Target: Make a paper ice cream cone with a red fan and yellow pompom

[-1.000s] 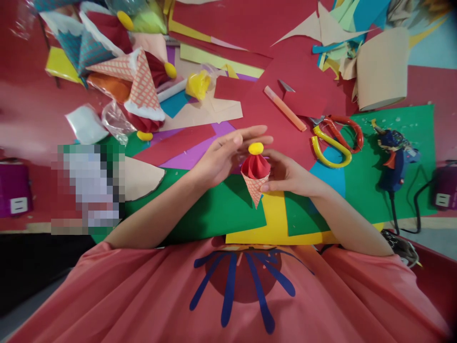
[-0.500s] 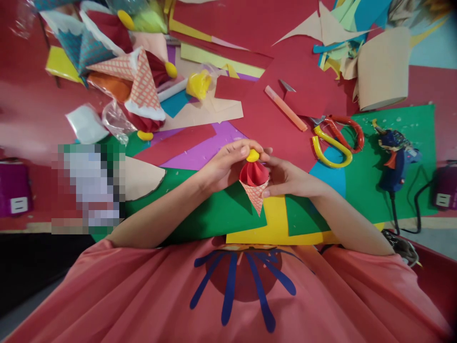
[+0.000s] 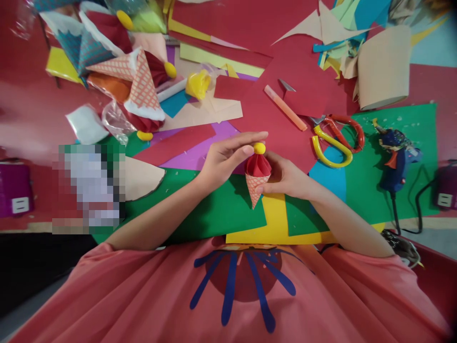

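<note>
Cone (image 3: pixel 257 183), patterned, with a folded red top and yellow ball (image 3: pixel 259 148), between the two hands, over the edge of the green sheet (image 3: pixel 214 205). Point aimed back at the wearer, ball end away.

Right hand (image 3: pixel 287 178): grip closed on the cone's right side, thumb low on the patterned wall.

Left hand (image 3: pixel 223 159): grip part open, thumb tip right by the ball, fingers stretched out beyond it. Contact with the ball: cannot tell.

Yellow sheet (image 3: pixel 276 214) nearer the body. Beyond the hands, on the table (image 3: pixel 21 114): orange marker (image 3: pixel 285 108), scissors (image 3: pixel 333 142) with red and yellow handles. Glue gun (image 3: pixel 397 171) far right, on green. Larger cones (image 3: pixel 144 88) heaped upper left, white-trimmed; clear bag (image 3: pixel 117 121) just below them.
</note>
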Demonstrator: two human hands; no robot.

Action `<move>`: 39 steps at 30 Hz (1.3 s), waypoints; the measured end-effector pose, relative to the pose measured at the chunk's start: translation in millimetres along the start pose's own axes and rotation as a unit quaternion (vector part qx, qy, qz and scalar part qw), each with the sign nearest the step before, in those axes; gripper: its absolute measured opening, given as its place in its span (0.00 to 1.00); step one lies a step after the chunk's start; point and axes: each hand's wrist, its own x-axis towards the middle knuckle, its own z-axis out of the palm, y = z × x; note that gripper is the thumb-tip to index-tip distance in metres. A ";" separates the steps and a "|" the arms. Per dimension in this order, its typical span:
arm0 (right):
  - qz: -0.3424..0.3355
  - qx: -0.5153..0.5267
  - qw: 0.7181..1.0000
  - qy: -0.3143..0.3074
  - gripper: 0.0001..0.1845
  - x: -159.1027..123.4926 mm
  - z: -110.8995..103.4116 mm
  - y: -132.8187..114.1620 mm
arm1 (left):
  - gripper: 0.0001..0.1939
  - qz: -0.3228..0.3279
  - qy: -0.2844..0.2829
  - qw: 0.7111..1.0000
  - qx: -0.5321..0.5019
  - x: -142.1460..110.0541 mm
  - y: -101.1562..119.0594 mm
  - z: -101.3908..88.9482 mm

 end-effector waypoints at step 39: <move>0.007 -0.033 0.999 0.007 0.27 -0.3 2.8 -1.2 | 0.20 -0.121 -0.042 0.987 -0.102 0.7 -2.8 4.2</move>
